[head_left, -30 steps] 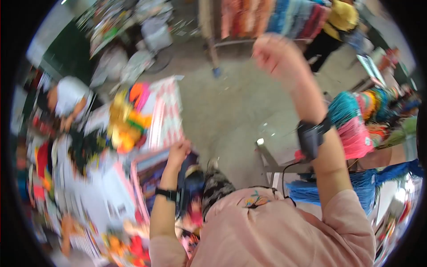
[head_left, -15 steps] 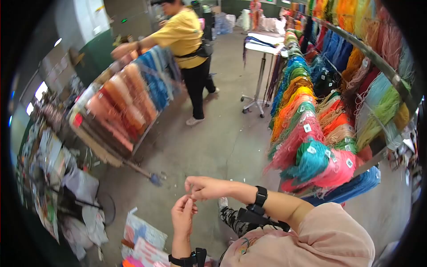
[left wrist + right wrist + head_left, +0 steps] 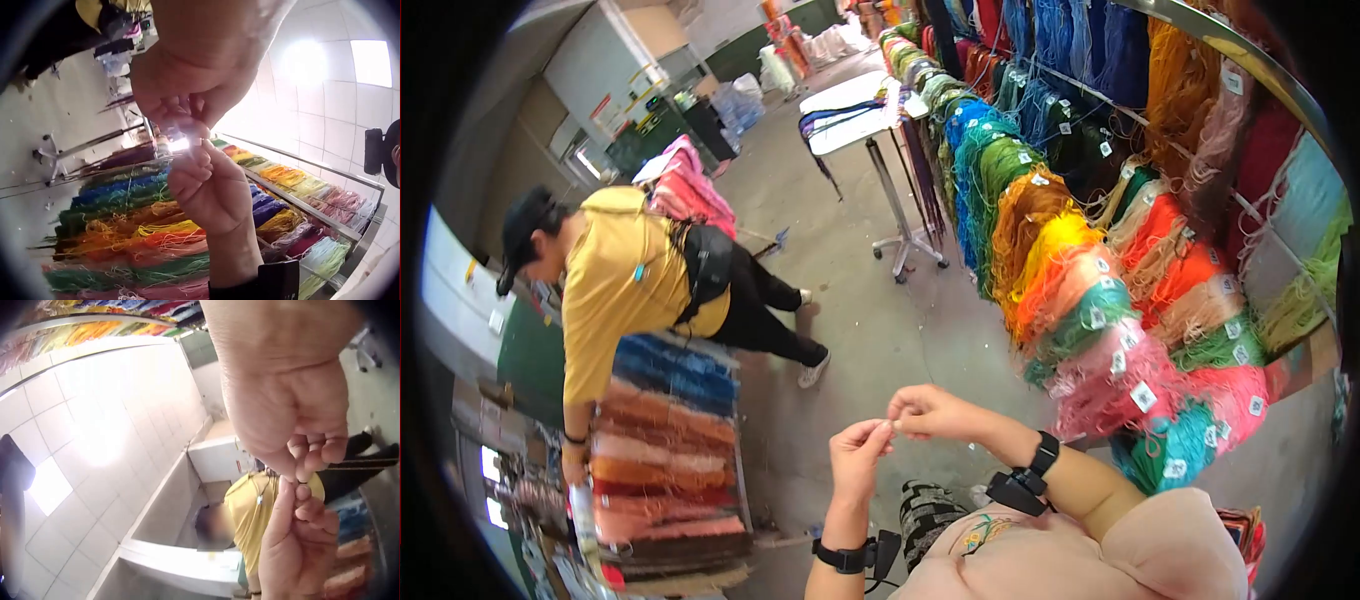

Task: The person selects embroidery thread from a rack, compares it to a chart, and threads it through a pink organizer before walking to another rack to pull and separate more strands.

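In front of the torso my left hand (image 3: 858,462) and right hand (image 3: 938,412) meet at the fingertips. Each pinches between thumb and forefinger. Thin brown thread (image 3: 365,465) runs from the pinched fingers to the right edge of the right wrist view; the bit between the fingertips is mostly hidden. From below in the left wrist view, the right hand reaches up to the left, its other fingers curled. Skeins of coloured yarn (image 3: 1055,255) with small white tags hang on the rack to the right of both hands.
A person in a yellow shirt (image 3: 635,275) bends over a low rack of orange and blue skeins (image 3: 665,440) at the left. Farther ahead stands a white wheeled table (image 3: 850,130) with dark strands (image 3: 840,112) on it. Bare floor (image 3: 865,345) lies between the racks.
The head view has swung rightward, past a cloth-covered table, toward the yarn racks. My hands, apart at first with the right raised, came together at the fingertips and stay so. The yellow-shirted person now bends lower.
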A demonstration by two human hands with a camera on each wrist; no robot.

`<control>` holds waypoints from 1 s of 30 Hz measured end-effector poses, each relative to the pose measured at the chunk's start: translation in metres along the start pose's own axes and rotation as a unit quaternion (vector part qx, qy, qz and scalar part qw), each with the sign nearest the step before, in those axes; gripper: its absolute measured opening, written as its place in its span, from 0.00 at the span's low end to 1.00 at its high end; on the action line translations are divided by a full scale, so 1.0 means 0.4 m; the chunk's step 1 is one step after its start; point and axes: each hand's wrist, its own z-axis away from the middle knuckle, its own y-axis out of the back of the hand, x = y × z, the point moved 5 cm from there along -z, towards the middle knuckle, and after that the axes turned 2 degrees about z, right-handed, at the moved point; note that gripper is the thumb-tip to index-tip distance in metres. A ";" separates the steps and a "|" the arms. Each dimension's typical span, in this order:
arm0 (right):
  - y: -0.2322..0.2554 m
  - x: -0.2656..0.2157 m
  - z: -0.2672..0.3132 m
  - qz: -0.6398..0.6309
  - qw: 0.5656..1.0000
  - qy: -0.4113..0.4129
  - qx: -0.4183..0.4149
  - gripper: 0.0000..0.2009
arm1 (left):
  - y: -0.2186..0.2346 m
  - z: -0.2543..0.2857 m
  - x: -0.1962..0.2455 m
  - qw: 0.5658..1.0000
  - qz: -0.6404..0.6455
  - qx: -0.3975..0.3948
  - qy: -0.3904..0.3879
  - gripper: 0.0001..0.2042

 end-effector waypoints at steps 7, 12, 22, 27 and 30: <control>0.239 0.013 -0.198 0.117 0.957 0.032 0.262 0.07 | -0.038 -0.434 -0.015 0.988 -0.010 -0.149 0.046 0.06; 0.346 -0.095 -0.476 0.289 0.897 0.055 0.331 0.04 | 0.014 -0.767 0.052 0.978 0.004 -0.201 0.056 0.06; 0.670 -0.273 -0.877 0.316 0.882 0.130 0.326 0.03 | -0.033 -1.284 0.219 0.931 -0.014 -0.358 0.074 0.07; 0.940 -0.278 -1.001 0.168 0.902 0.107 0.384 0.03 | -0.112 -1.526 0.270 0.929 -0.034 -0.368 0.033 0.09; 1.118 -0.323 -1.103 0.177 0.891 0.103 0.404 0.04 | -0.211 -1.673 0.344 0.920 -0.055 -0.387 0.029 0.11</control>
